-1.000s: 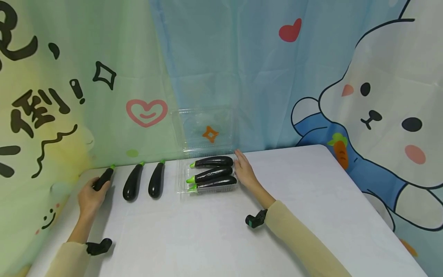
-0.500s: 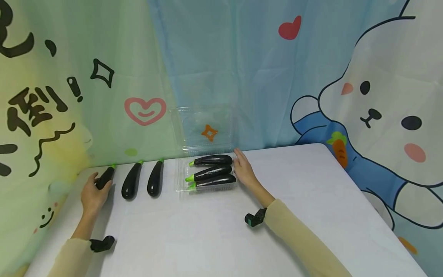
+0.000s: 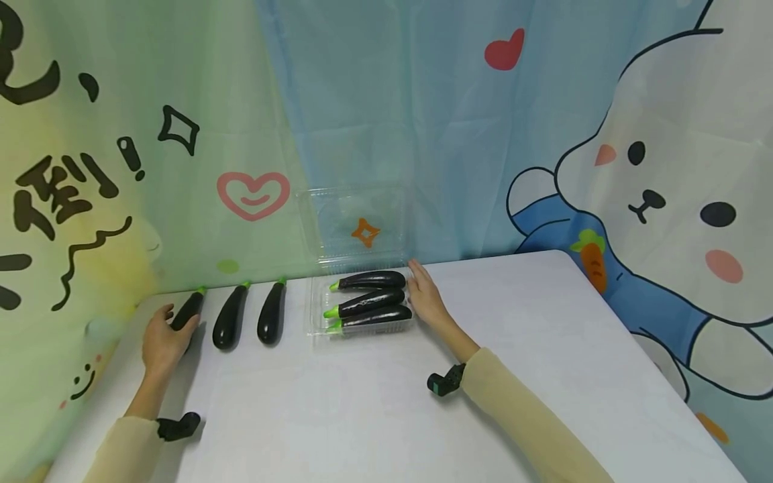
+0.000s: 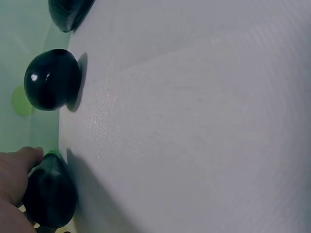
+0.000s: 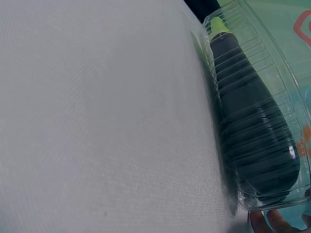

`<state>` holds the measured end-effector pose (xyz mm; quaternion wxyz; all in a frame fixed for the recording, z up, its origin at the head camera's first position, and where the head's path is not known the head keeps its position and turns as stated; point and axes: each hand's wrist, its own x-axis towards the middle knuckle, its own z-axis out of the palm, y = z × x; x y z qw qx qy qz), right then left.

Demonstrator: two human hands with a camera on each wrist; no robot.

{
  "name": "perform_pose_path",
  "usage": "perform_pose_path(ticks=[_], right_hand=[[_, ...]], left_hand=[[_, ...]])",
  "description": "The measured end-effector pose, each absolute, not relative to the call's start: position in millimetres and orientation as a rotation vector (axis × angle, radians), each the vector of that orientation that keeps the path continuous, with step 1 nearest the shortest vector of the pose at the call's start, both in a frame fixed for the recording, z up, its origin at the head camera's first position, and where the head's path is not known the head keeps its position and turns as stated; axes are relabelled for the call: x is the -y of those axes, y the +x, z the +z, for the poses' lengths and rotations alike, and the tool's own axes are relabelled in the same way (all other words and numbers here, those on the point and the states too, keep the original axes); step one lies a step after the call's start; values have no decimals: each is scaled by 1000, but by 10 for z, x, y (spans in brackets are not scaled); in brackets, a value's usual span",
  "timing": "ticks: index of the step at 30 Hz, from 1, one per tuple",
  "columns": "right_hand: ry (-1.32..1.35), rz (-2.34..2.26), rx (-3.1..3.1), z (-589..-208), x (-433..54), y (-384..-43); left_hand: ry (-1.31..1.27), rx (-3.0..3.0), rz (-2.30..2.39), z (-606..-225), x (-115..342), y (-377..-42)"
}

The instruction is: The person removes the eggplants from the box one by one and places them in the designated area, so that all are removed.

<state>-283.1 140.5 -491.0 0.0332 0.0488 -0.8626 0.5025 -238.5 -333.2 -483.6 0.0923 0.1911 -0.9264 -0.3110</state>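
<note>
My left hand (image 3: 164,343) is at the leftmost black eggplant (image 3: 190,307), thumb on one side and fingers on the other. In the left wrist view the fingers curve round behind that eggplant (image 4: 51,194), its rounded end toward the camera. Two more eggplants, a middle one (image 3: 229,318) and a right one (image 3: 271,315), lie beside it, green stems pointing back. A clear plastic clamshell box (image 3: 317,305) stands with its lid (image 3: 362,208) up, holding three eggplants (image 3: 371,303) laid sideways. My right hand (image 3: 427,296) rests with extended fingers against the box's right side.
The white-covered table (image 3: 338,416) reaches back to a printed curtain (image 3: 459,134), which hangs right behind its far edge. The raised lid stands close to the curtain. Black wrist cameras, left (image 3: 178,426) and right (image 3: 445,381), stick out from the sleeves.
My left hand has shifted slightly right, and its eggplant has turned to lie more in line with its neighbours, with more of it showing. The right hand and the box stay put.
</note>
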Motion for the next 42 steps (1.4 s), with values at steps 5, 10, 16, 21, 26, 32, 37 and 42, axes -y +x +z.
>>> perform_pose_path(ticks=[5, 10, 16, 21, 26, 32, 37, 42], right_hand=[[158, 1542, 2656, -4926, -1405, -2844], [152, 1562, 2646, -4932, -1402, -2848], [148, 1555, 2656, -4905, -1396, -2834], [149, 1577, 2646, -4903, -1389, -2839], [148, 1581, 2656, -4910, -1387, -2837], [147, 1598, 2648, -4910, -1400, -2832], [143, 1593, 2646, -4911, -1401, -2831], [150, 1574, 2646, -4922, -1395, -2840]], left_hand=[[537, 2790, -895, -4832, 3350, -2381], [448, 2701, -851, -4790, 3312, -2358], [-19, 2309, -791, -4682, 2939, -2361], [-391, 2286, -848, -4587, 2414, -2326], [-601, 2389, -905, -4661, 1890, -2221], [-832, 2504, -1062, -4794, 1374, -2246], [-1003, 2534, -1286, -4795, 1093, -2430], [-1064, 2562, -1541, -4800, 916, -2581]])
